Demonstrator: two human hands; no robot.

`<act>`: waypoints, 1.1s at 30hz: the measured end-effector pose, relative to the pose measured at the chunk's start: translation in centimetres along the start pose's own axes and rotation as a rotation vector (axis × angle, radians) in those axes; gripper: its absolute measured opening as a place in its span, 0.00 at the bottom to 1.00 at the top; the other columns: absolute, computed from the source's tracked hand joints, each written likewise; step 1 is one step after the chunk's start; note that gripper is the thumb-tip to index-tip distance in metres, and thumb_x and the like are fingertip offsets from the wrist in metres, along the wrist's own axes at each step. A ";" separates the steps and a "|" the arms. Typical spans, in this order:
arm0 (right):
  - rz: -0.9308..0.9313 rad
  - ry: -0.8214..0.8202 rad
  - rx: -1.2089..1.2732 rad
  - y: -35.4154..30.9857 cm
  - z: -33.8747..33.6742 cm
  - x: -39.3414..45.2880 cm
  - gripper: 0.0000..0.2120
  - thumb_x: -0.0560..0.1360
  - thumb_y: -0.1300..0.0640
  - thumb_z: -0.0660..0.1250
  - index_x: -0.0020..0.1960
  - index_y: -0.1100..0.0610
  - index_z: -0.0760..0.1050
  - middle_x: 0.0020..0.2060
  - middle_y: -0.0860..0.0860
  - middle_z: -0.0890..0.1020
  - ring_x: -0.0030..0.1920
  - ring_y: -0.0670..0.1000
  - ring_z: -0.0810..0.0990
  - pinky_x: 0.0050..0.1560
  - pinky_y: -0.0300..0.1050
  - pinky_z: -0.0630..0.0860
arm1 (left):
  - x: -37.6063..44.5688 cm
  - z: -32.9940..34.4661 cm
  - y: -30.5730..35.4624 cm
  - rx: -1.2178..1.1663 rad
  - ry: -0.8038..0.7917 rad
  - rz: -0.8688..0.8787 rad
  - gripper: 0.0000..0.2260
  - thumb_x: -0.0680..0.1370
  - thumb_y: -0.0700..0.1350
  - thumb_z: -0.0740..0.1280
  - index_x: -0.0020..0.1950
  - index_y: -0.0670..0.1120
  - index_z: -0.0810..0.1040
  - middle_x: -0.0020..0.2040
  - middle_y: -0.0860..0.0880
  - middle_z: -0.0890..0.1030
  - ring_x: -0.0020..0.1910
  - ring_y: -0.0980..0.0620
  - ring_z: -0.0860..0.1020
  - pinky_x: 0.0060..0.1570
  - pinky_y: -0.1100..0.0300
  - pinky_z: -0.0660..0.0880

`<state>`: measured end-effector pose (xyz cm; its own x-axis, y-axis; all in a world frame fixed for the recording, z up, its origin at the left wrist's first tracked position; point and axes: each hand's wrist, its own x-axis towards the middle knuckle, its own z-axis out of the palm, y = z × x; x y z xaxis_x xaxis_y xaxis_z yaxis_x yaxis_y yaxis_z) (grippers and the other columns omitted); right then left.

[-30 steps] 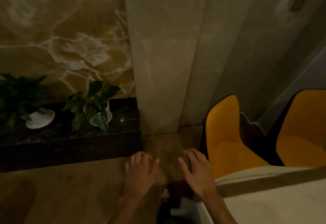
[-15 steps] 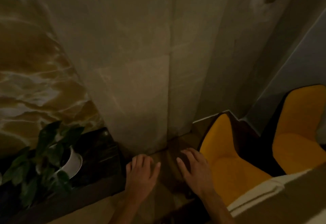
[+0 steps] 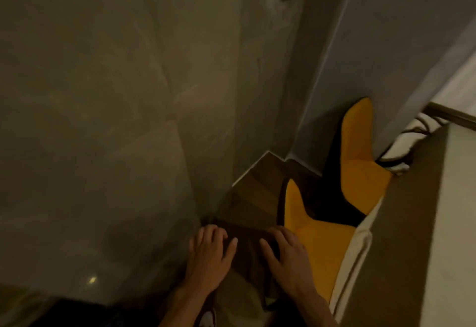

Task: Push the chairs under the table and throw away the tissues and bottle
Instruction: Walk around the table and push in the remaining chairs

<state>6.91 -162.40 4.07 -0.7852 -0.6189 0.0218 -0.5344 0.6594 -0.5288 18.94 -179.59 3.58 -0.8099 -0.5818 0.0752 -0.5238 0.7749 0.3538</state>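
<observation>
Both hands, left (image 3: 207, 262) and right (image 3: 289, 262), are held open and empty above the floor (image 3: 257, 192); two yellow chairs (image 3: 322, 247) are seen tucked beside the table (image 3: 412, 223).

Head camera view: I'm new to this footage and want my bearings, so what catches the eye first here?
Two bright yellow chairs stand out in the dim room: the near chair at lower right, the far chair behind it in the corner. Both sit along the left edge of the pale table. At bottom centre, the left hand and right hand are spread open and empty, the right one beside the near chair.
</observation>
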 end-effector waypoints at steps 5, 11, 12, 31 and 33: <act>0.195 0.073 -0.003 -2.0 0.2 2.3 0.29 0.78 0.29 0.45 0.69 0.41 0.69 0.69 0.42 0.71 0.70 0.46 0.68 0.69 0.50 0.68 | 6.5 -0.1 -1.1 -0.037 -0.084 0.193 0.16 0.78 0.64 0.50 0.47 0.56 0.71 0.50 0.56 0.73 0.51 0.53 0.72 0.51 0.54 0.69; 0.393 0.197 0.010 -1.3 -0.6 3.1 0.29 0.77 0.30 0.46 0.69 0.42 0.70 0.69 0.43 0.72 0.70 0.45 0.67 0.70 0.49 0.67 | 12.7 0.2 1.5 -0.055 -0.237 0.411 0.20 0.77 0.66 0.46 0.51 0.56 0.70 0.53 0.57 0.71 0.54 0.57 0.68 0.53 0.58 0.63; 0.420 0.212 0.019 -1.0 -0.7 3.3 0.28 0.78 0.30 0.47 0.69 0.42 0.71 0.69 0.43 0.72 0.70 0.45 0.67 0.70 0.49 0.67 | 13.5 0.5 2.1 -0.052 -0.260 0.440 0.21 0.77 0.66 0.45 0.52 0.56 0.70 0.54 0.57 0.71 0.55 0.58 0.68 0.54 0.58 0.62; 0.936 0.487 0.118 4.0 1.2 7.4 0.24 0.79 0.33 0.51 0.67 0.43 0.72 0.66 0.43 0.75 0.66 0.44 0.71 0.67 0.46 0.70 | 27.6 10.2 12.4 0.021 -0.482 1.144 0.13 0.81 0.60 0.54 0.53 0.54 0.72 0.54 0.55 0.74 0.54 0.55 0.71 0.56 0.56 0.66; 1.013 0.508 0.145 3.9 1.8 7.1 0.27 0.79 0.31 0.48 0.67 0.44 0.73 0.66 0.44 0.76 0.66 0.46 0.72 0.66 0.45 0.70 | 28.1 10.8 13.0 0.030 -0.541 1.210 0.14 0.81 0.60 0.54 0.53 0.54 0.72 0.54 0.55 0.74 0.55 0.55 0.71 0.57 0.55 0.66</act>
<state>-0.24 -164.96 0.63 -0.8882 0.4355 -0.1468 0.4318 0.6812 -0.5912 -13.49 -183.20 0.19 -0.7657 0.6409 -0.0545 0.5981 0.7405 0.3064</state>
